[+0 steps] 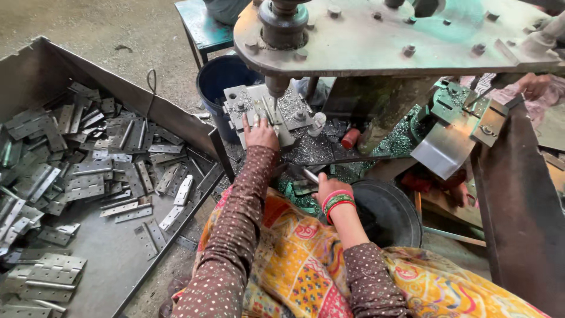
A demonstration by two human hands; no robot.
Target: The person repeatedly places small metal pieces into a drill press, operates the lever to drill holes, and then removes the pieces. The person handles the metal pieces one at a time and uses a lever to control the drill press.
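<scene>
Under the drill bit (275,88), left hand (259,133) presses flat on a hinge (266,112); right hand (329,189) grips a lever (310,175).

L hand (259,133) flat, R hand (327,187) curled

Bare grey concrete floor (118,26), dusty, flat daylight, teal metal stool (203,26) at top, dark blue bucket (220,79) below it, black round tub (388,212) lower right, rusty dark steel beam (521,218) along right edge
</scene>
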